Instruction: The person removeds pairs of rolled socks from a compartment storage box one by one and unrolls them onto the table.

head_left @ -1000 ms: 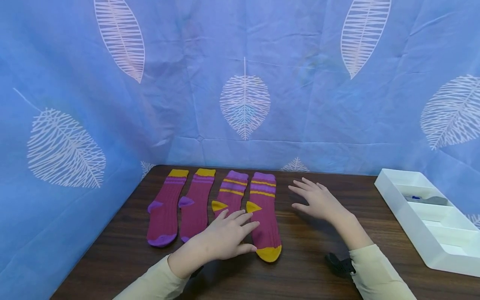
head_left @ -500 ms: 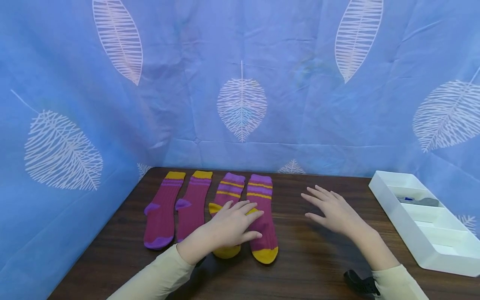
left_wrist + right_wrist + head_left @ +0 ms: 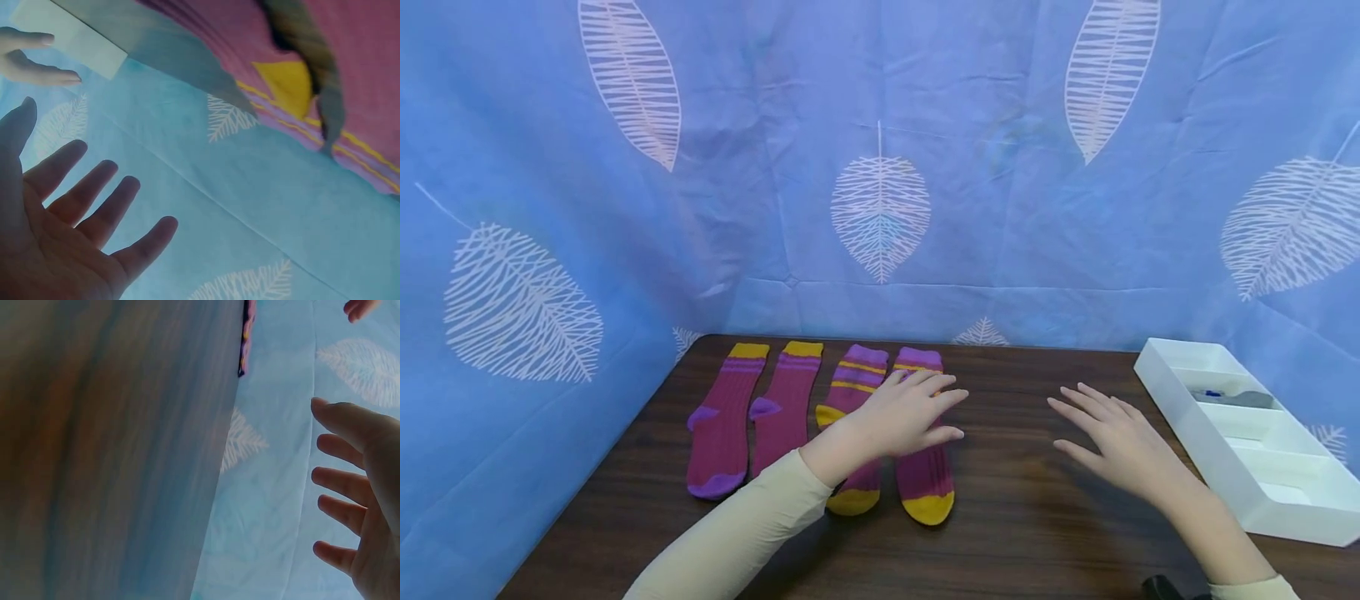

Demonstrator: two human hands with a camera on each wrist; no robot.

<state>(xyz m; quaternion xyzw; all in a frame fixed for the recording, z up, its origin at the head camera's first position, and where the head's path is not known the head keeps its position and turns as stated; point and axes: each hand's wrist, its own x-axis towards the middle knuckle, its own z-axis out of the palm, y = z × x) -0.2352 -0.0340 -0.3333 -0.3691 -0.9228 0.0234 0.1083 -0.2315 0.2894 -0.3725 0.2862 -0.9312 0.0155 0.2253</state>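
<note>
Two maroon socks with yellow cuffs and purple heels, the far-left sock [image 3: 721, 437] and its neighbour [image 3: 781, 429], lie flat at the table's left. Beside them lie two maroon socks with purple, yellow-striped cuffs: an inner striped sock [image 3: 859, 375] and an outer striped sock [image 3: 928, 479]. My left hand [image 3: 904, 417], fingers spread, hovers over the striped socks and hides their middle parts. The left wrist view shows its palm bare. My right hand [image 3: 1123, 442] is raised over bare wood between the socks and the tray, fingers extended, holding nothing.
A white compartment tray [image 3: 1206, 437] stands along the table's right side. One compartment has a grey item [image 3: 1247, 401] with a blue part in it. A blue leaf-print cloth [image 3: 1000, 233] hangs behind and left of the dark wooden table [image 3: 1000, 517].
My left hand has moved right and slightly farther away, over the striped socks. My right hand has shifted right, toward the tray. The socks stay in place.
</note>
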